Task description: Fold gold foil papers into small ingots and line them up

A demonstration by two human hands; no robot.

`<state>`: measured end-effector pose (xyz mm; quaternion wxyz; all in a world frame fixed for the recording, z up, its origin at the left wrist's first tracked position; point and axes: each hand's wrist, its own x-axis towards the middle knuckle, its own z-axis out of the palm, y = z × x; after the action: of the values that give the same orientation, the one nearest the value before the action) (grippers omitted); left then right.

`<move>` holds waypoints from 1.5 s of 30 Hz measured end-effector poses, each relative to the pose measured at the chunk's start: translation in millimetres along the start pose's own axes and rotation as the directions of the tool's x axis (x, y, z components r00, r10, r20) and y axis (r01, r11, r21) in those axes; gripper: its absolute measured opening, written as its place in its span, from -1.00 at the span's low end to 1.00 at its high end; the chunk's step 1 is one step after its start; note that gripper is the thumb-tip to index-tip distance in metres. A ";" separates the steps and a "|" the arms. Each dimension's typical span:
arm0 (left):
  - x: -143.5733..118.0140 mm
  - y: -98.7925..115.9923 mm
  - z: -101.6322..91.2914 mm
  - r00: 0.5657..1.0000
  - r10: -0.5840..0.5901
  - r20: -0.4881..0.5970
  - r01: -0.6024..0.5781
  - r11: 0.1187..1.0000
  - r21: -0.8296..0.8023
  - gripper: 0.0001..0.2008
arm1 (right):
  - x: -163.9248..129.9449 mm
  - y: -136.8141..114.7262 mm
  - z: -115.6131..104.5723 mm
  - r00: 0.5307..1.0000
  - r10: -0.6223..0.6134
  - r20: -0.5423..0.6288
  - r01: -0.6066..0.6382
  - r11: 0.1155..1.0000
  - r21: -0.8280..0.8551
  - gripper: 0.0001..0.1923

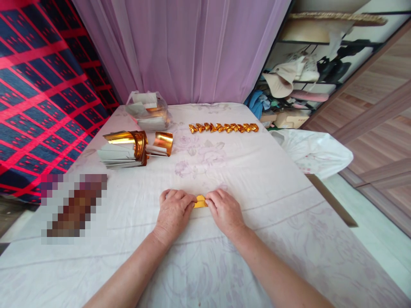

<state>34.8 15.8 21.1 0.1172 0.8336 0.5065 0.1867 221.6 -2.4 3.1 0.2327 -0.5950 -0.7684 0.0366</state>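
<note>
Near the middle of the table [272, 184], as seen from the head, a small yellow foil [201, 202] is held between two hands. Its left end is pinched by the left hand [175, 210], its right end by the right hand [226, 212]; on each side, thumb and fingers are brought together on the foil. It lies rightward of the left fingertips and leftward of the right ones, so neither hand is clearly nearer. Its long axis is directed from side to side, one end pointed toward each hand, with the far edge bowed outward. Whether it is rested on the table or slightly raised cannot be told. Beyond the hands, a gold row [226, 128] is laid to the right, roughly parallel to the foil; a stack [120, 155] is placed to the left, with a bag [165, 112] behind it.
</note>
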 end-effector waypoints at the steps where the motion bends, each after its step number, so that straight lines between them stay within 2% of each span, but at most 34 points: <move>1: 0.2 -0.6 0.2 1.000 -0.003 0.001 0.003 1.000 -0.007 -0.81 | 0.1 0.3 0.2 1.000 -0.001 0.005 0.001 1.000 -0.002 -0.86; 8: 1.7 -1.0 -0.6 1.000 -0.013 0.013 0.013 1.000 -0.015 -0.84 | 3.2 -3.6 -2.4 1.000 0.015 0.021 -0.014 0.999 -0.030 -0.92; 14: 1.1 -2.2 0.1 1.000 0.017 -0.005 -0.017 1.000 -0.004 -0.81 | 8.1 -5.8 -3.2 0.997 0.049 0.058 -0.047 0.998 -0.036 -0.84; 20: -0.2 -4.8 2.8 0.998 0.038 -0.050 -0.037 0.999 0.016 -0.80 | 2.1 9.3 -4.0 0.998 -0.007 0.065 0.000 0.994 0.105 -0.94; 25: 1.5 -5.5 2.7 0.999 0.028 -0.038 -0.028 1.000 -0.004 -0.79 | -1.0 15.3 -6.6 0.998 -0.010 0.061 -0.001 0.985 0.171 -0.86; 28: 2.2 -5.4 2.0 0.999 0.026 -0.032 -0.026 1.000 -0.007 -0.79 | -3.9 11.0 -11.2 0.998 -0.042 0.056 0.034 0.990 0.136 -0.77; 32: 2.1 -5.3 1.1 1.000 0.030 -0.010 -0.029 0.999 0.014 -0.79 | -9.0 -8.2 -15.3 0.997 -0.073 0.025 0.074 0.997 -0.037 -0.65; 35: 2.1 -5.2 0.3 1.000 0.024 0.005 -0.025 0.999 0.022 -0.77 | -9.3 -22.6 -14.8 0.992 -0.031 0.118 0.045 0.992 -0.121 -0.54; 38: 2.8 -5.2 0.7 1.000 0.010 0.006 -0.010 1.000 0.029 -0.77 | -8.3 -25.7 -15.6 0.970 0.036 0.239 -0.002 0.990 -0.139 -0.47; 41: 3.8 -5.6 2.2 1.000 -0.014 0.007 0.013 0.999 0.038 -0.77 | -10.9 -16.8 -21.0 0.943 0.064 0.326 -0.015 0.988 -0.151 -0.42; 45: 4.5 -5.6 3.5 1.000 -0.030 0.005 0.030 0.999 0.045 -0.76 | -19.1 1.6 -32.5 0.926 0.078 0.369 -0.012 0.984 -0.179 -0.42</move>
<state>33.7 22.3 16.7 0.1027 0.8288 0.5227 0.1713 239.5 -26.9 25.4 0.0285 -0.6126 -0.7850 0.0878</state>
